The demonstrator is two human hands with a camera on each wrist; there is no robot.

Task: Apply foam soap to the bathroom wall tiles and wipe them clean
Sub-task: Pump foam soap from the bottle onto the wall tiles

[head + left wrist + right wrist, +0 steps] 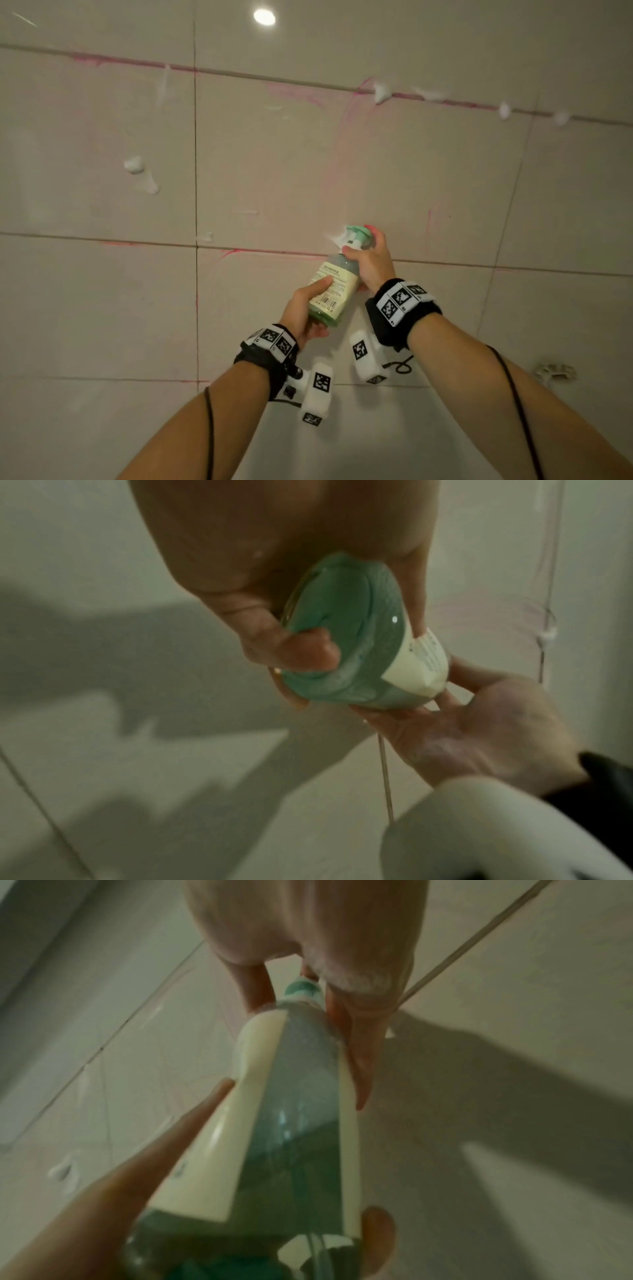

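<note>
A green foam-soap bottle with a cream label is held up close to the beige wall tiles. My left hand grips its lower body and base. Around the neck sits my right hand, one finger on top of the green pump head. A white blur of foam shows at the nozzle. Foam blobs cling to the tiles at left, and more foam sits along the upper grout line. Pink streaks mark the grout and tiles. From the right wrist, the bottle runs away from the camera.
A white fitting sits low on the wall at right. A lamp's reflection shines on the top tile. Black cables run along both forearms. Dark grout lines divide the large tiles.
</note>
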